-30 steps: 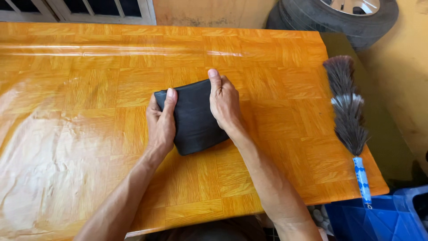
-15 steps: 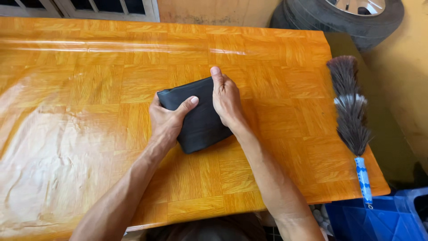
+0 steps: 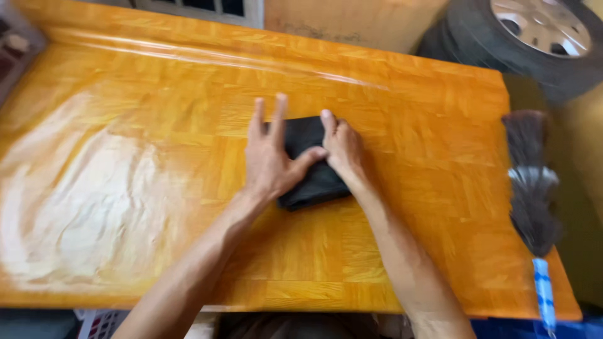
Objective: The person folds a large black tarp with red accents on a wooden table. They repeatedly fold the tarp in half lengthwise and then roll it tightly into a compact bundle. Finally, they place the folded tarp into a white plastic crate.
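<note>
Folded black cloth (image 3: 312, 164) on orange table (image 3: 408, 113) | left hand (image 3: 271, 164) – fingers spread, pressing | right hand (image 3: 342, 150) – flat on it

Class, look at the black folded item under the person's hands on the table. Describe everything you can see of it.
The black folded item is a small, flat, dark piece, soft-looking like cloth, though blur hides its weave. It lies flat near the middle of the glossy orange wooden table, slightly askew to the table's edges. The left hand covers its left part, fingers spread; the right hand presses its right side. Its lower edge and upper middle show between them.
</note>
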